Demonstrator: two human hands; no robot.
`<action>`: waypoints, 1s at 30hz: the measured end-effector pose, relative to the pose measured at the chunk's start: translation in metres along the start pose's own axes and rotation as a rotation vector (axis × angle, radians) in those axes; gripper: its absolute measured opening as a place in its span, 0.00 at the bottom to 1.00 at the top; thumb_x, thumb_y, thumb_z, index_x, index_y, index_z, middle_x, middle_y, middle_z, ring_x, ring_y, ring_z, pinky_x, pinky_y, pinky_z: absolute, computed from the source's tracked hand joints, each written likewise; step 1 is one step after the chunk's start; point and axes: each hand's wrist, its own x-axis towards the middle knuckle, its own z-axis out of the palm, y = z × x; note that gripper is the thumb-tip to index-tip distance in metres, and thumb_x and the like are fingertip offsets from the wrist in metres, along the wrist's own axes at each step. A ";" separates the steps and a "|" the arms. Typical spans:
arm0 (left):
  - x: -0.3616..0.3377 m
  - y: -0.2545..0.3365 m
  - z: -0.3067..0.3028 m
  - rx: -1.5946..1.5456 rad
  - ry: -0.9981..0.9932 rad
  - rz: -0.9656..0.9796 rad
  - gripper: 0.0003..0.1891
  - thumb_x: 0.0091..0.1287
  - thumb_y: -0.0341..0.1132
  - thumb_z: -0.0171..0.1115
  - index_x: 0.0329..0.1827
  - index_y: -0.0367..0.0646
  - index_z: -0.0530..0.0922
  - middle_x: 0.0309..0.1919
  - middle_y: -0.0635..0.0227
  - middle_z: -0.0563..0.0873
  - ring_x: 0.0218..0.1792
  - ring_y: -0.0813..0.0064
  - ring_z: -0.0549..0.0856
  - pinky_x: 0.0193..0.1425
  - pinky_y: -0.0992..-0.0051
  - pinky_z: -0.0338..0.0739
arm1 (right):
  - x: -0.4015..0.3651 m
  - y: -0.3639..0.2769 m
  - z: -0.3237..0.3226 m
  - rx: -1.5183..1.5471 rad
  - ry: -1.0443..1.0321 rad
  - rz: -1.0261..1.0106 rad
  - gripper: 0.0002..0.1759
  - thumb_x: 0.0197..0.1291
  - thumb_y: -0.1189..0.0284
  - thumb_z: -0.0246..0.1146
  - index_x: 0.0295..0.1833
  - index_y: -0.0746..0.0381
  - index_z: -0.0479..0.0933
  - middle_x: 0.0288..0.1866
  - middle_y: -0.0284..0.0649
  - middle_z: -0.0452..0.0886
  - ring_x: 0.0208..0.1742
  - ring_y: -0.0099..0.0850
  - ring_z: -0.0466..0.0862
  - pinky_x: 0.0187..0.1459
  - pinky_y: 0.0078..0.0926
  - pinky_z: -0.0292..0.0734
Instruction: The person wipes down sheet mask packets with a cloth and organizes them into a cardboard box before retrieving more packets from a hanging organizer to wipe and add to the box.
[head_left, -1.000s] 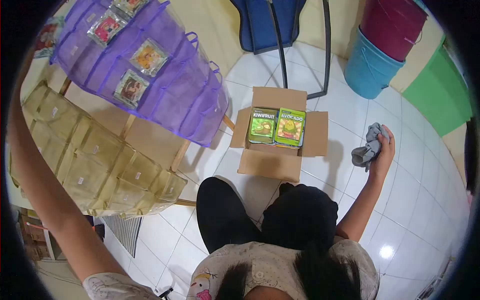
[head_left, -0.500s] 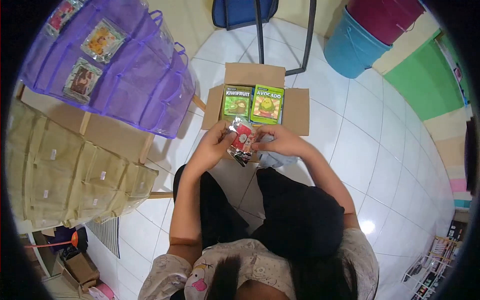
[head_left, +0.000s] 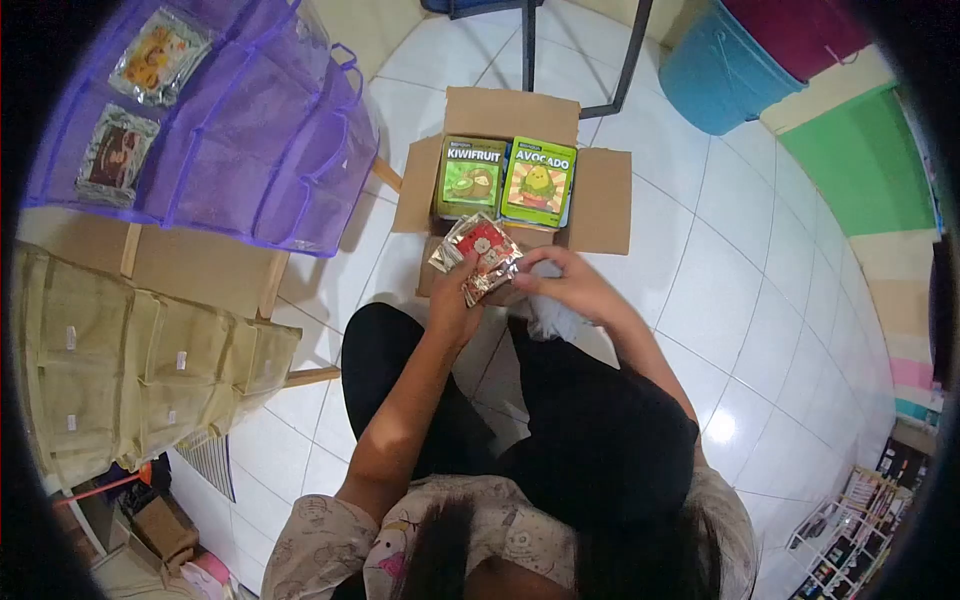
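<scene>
Several shiny foil packets with a red picture [head_left: 486,252] are in my left hand [head_left: 455,300], whose fingers are wrapped round their left side. My right hand [head_left: 565,285] pinches the packets' right edge, and a crumpled greyish plastic [head_left: 552,318] hangs under its fingers. Just beyond my hands, an open cardboard box [head_left: 605,200] holds a green KIWIFRUIT pack [head_left: 471,180] and a green AVOCADO pack [head_left: 538,185] side by side.
A purple hanging organizer [head_left: 250,130] with foil packets in its pockets is at the left, above a beige organizer [head_left: 190,350]. A blue bucket [head_left: 715,75] stands at the upper right. A white rack [head_left: 840,540] is at the lower right.
The packets have tilted flatter and fanned apart, showing more silver edges. My left hand has turned and now holds them from below. The whole view has shifted slightly.
</scene>
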 end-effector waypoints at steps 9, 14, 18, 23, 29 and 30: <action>0.000 -0.026 -0.026 0.147 0.118 -0.126 0.18 0.70 0.33 0.63 0.60 0.41 0.73 0.47 0.62 0.85 0.44 0.69 0.88 0.47 0.66 0.87 | 0.011 0.010 -0.001 -0.184 0.287 -0.300 0.16 0.54 0.72 0.72 0.48 0.61 0.80 0.45 0.40 0.84 0.42 0.32 0.84 0.48 0.30 0.77; -0.005 -0.034 -0.037 0.239 0.035 -0.086 0.18 0.67 0.30 0.66 0.59 0.41 0.74 0.47 0.63 0.85 0.44 0.72 0.87 0.48 0.70 0.85 | 0.007 0.017 0.005 -0.362 0.281 -0.070 0.17 0.53 0.66 0.74 0.45 0.63 0.81 0.41 0.40 0.85 0.42 0.32 0.83 0.49 0.27 0.74; -0.015 -0.026 -0.032 0.311 -0.104 -0.110 0.24 0.64 0.29 0.69 0.63 0.41 0.71 0.52 0.64 0.83 0.49 0.72 0.85 0.54 0.69 0.83 | 0.006 0.038 0.003 -0.154 0.068 -0.045 0.11 0.55 0.68 0.73 0.39 0.64 0.82 0.39 0.36 0.85 0.42 0.24 0.81 0.50 0.25 0.74; -0.022 -0.020 -0.058 0.402 -0.073 -0.141 0.22 0.61 0.26 0.69 0.59 0.39 0.74 0.48 0.61 0.85 0.47 0.72 0.86 0.53 0.68 0.83 | 0.011 0.058 -0.001 -0.031 0.213 0.012 0.11 0.57 0.69 0.72 0.40 0.64 0.82 0.36 0.35 0.85 0.39 0.21 0.81 0.45 0.22 0.75; -0.054 -0.033 -0.115 1.124 0.093 -0.237 0.30 0.49 0.31 0.79 0.55 0.37 0.75 0.39 0.61 0.87 0.34 0.72 0.88 0.43 0.75 0.81 | 0.007 0.033 -0.011 0.047 0.298 0.034 0.11 0.62 0.66 0.70 0.42 0.63 0.82 0.35 0.34 0.85 0.35 0.19 0.81 0.39 0.21 0.76; -0.054 -0.037 -0.123 1.226 0.128 -0.286 0.34 0.42 0.33 0.81 0.54 0.37 0.76 0.39 0.58 0.87 0.37 0.66 0.88 0.44 0.69 0.81 | 0.009 0.033 -0.010 0.026 0.306 -0.013 0.12 0.62 0.65 0.70 0.42 0.62 0.82 0.35 0.34 0.85 0.35 0.19 0.81 0.38 0.21 0.76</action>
